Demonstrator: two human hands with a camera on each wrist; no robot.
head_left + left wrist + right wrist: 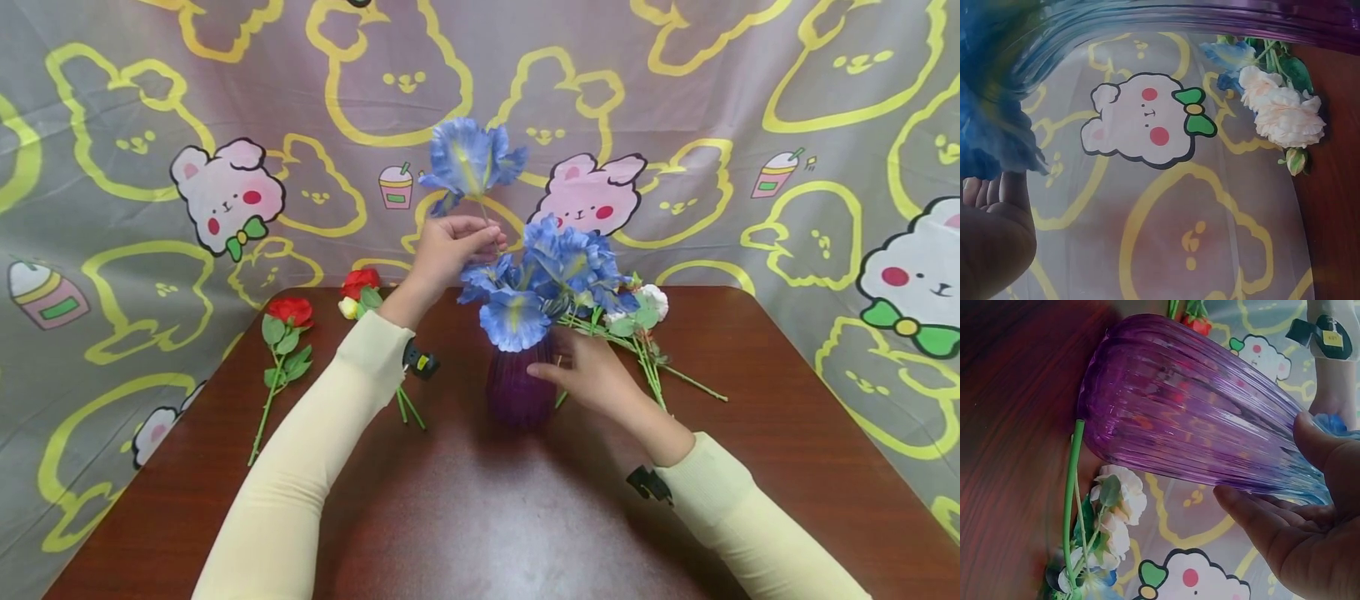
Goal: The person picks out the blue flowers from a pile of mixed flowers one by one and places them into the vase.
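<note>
I see a dark red-brown wood-grain table [787,433], glossy, backed by a grey cloth backdrop [112,100] printed with yellow bunny outlines and pink cartoon rabbits.

Far left on the table: a red rose [289,312] lying flat, thin green stem, leafy. Just right of it, a second red rose [361,282] with a small yellow bud, partly behind the left forearm.

Left hand [447,244] raised above the table, cream sleeve, wrist bent; fingers and thumb pinched round the thin stem of a single blue iris [471,162], ruffled fabric petals with a yellow streak, held upright over the vase.

Centre: purple vase [519,385], ribbed translucent glass, bulbous body narrowing toward the neck, standing on the table. Blue iris bunch [551,275] already sits in its mouth, same frilly petals.

Right hand [592,371] low, at the vase's right side; thumb and fingers lightly curved against the ribbed glass [1197,419], palm open in the right wrist view, not wrapped round it.

Right of the vase: white carnations [651,302] lying on the table, crinkled petals, green stems fanned out to the right.
</note>
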